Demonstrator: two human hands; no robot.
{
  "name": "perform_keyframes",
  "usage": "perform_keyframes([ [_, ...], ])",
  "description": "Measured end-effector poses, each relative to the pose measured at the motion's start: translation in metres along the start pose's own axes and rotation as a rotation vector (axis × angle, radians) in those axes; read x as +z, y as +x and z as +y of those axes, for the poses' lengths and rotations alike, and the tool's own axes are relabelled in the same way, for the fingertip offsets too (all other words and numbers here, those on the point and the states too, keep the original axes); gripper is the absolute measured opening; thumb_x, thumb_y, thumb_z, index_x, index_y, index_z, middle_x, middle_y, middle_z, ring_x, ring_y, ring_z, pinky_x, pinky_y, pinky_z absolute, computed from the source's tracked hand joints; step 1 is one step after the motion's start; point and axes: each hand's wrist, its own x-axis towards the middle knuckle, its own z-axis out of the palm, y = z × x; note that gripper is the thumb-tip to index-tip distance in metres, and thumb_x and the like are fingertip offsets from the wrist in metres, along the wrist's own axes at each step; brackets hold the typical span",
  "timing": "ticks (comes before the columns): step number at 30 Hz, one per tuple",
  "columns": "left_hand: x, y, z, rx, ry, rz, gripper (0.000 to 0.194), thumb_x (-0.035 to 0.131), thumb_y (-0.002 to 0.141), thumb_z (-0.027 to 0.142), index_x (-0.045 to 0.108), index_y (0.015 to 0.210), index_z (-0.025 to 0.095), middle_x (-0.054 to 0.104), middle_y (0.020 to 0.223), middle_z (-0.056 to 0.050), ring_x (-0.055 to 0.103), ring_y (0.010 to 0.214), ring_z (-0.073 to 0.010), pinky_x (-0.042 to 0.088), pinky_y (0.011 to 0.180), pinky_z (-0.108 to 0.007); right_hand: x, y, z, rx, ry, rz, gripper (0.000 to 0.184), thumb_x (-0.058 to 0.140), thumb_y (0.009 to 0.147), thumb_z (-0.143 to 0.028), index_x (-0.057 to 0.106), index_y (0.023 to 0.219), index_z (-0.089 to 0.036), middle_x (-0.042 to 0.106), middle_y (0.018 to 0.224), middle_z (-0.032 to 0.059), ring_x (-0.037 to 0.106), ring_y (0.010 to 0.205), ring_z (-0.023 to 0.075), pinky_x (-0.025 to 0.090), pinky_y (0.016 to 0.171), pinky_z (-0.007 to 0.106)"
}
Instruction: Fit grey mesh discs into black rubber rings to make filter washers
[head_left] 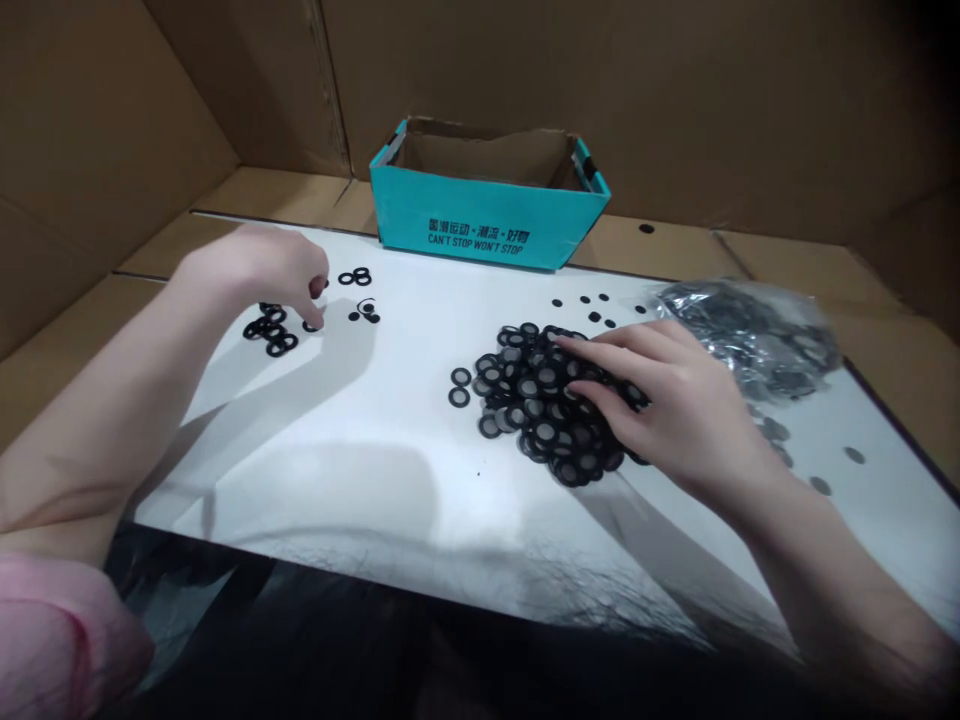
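At the left of the white board, my left hand (259, 265) is curled with its fingertips pointing down. A dark bit shows at its fingers, but I cannot make out what it is. A black ring (310, 326) lies right at its lower fingertip. Beside and partly under this hand is a small heap of open black rings (275, 335). My right hand (667, 400) rests over the right side of a large pile of black rings with grey centres (546, 432). Its thumb and forefinger are apart, their tips touching the pile.
An open turquoise box (487, 215) stands at the back edge. Loose small black discs (594, 317) lie behind the pile. A clear plastic bag (750, 335) of dark pieces sits at the right, with grey discs (820, 486) near it. Cardboard walls (600, 90) enclose the area.
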Motion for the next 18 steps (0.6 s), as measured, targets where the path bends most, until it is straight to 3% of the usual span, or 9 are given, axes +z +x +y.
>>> perform_keyframes([
  [4,0.006,0.01,-0.01,-0.042,-0.103,-0.106,0.032,0.07,0.067,0.05,0.065,0.074,0.019,0.063,0.066,-0.001,0.049,0.063,-0.0143,0.026,0.06,-0.027,-0.002,-0.004,0.003,0.039,0.0,-0.023,0.03,0.056,0.089,-0.027,0.069,0.115,-0.017,0.071,0.099,0.0116,0.061,0.089,0.0281,0.053,0.074,0.043],
  [9,0.02,0.03,-0.024,0.018,-0.24,-0.238,0.033,0.076,0.059,0.049,0.064,0.063,0.018,0.065,0.055,0.0,0.049,0.057,-0.0117,0.027,0.06,-0.028,-0.025,-0.018,0.013,0.157,-0.05,0.088,0.027,0.055,0.09,-0.034,0.073,0.1,-0.015,0.072,0.093,0.0124,0.063,0.086,0.0254,0.049,0.075,0.038],
  [14,0.026,0.042,-0.032,0.103,-0.273,-0.252,0.027,0.071,0.061,0.042,0.063,0.07,0.017,0.064,0.06,0.002,0.052,0.059,-0.0101,0.031,0.059,-0.023,-0.034,-0.054,0.05,0.485,-0.135,0.099,0.035,0.051,0.084,-0.046,0.067,0.065,-0.021,0.073,0.082,0.0104,0.063,0.083,0.0256,0.045,0.061,0.035],
  [18,0.022,0.04,-0.031,0.118,-0.282,-0.288,0.026,0.071,0.061,0.039,0.059,0.07,0.018,0.064,0.065,0.001,0.054,0.063,-0.0118,0.033,0.059,-0.022,-0.026,-0.089,0.081,0.615,-0.231,-0.009,0.029,0.043,0.079,-0.038,0.067,0.075,-0.022,0.072,0.085,0.011,0.059,0.072,0.0243,0.042,0.061,0.037],
])
